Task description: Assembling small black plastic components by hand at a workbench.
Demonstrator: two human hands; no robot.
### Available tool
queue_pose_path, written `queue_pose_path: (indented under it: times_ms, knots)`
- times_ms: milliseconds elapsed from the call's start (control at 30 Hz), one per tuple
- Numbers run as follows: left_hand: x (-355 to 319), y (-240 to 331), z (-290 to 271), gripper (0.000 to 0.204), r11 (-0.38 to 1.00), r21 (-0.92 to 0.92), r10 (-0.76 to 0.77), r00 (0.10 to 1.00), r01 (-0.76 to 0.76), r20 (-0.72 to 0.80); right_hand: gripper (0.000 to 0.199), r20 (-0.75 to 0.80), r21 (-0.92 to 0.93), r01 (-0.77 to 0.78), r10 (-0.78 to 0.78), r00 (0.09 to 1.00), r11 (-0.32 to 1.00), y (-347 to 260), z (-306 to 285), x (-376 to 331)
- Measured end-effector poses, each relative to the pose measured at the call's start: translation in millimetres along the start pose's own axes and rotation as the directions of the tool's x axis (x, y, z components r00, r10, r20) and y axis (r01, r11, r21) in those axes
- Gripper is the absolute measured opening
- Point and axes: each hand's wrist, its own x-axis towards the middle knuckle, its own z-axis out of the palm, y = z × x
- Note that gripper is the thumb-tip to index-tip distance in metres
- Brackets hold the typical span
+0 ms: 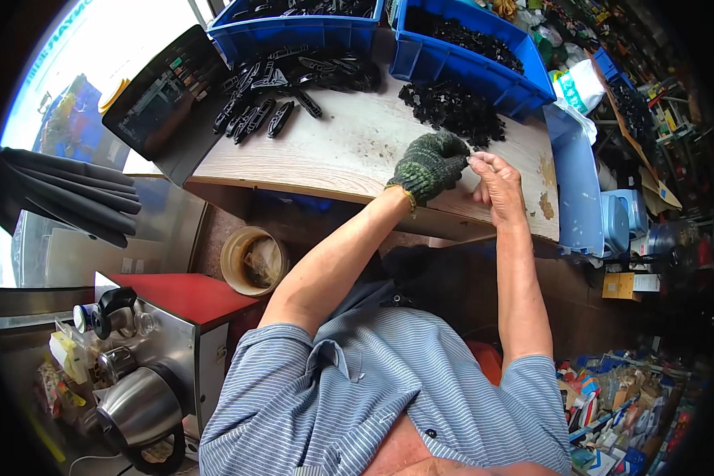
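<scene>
My left hand (pixel 428 168) wears a dark green knitted glove and is closed over the right part of the worktable (pixel 341 159). Beside it, the bare fingers of my right hand (pixel 497 184) are drawn together in a pinch. The fingertips of both hands meet, and whatever lies between them is too small or hidden to make out. Just beyond the glove is a heap of small black plastic pieces (pixel 452 113). Farther left lies a pile of long black parts with pale edges (pixel 270 83), some of them, such as a black oblong part (pixel 280 119), apart from the pile.
Two blue bins, a left bin (pixel 293 36) and a right bin (pixel 468 67), hold black parts at the back. A dark tablet-like panel (pixel 166 95) leans at the left. Below are a bucket (pixel 254 262), a red-topped cabinet (pixel 182 295) and a steel kettle (pixel 139 404).
</scene>
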Motion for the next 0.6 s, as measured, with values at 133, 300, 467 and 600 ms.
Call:
queue_pose_path:
  times_ms: [133,300,467,600]
  knots:
    - [-6.3,9.5,1.0,0.031,0.975,-0.185,-0.114,0.991,0.124,0.063,0.024,0.032,0.048,0.015,-0.017,0.999,0.999,3.0,1.4,-2.8]
    - [-15.0,2.0,10.7,0.028,0.990,-0.140,0.015,0.998,-0.007,0.055,0.021,-0.062,-0.027,0.125,-0.127,0.990,0.992,13.9,0.3,3.4]
    - [-19.2,1.6,21.8,0.025,0.949,-0.316,-0.059,0.993,0.025,-0.099,0.022,-0.073,0.065,0.087,-0.082,0.994,0.994,12.3,0.9,-3.5]
    - [-21.3,-1.3,15.1,0.026,0.908,-0.418,-0.092,0.989,0.036,-0.116,0.026,-0.025,0.125,0.097,-0.095,0.995,0.987,8.8,6.1,-6.3]
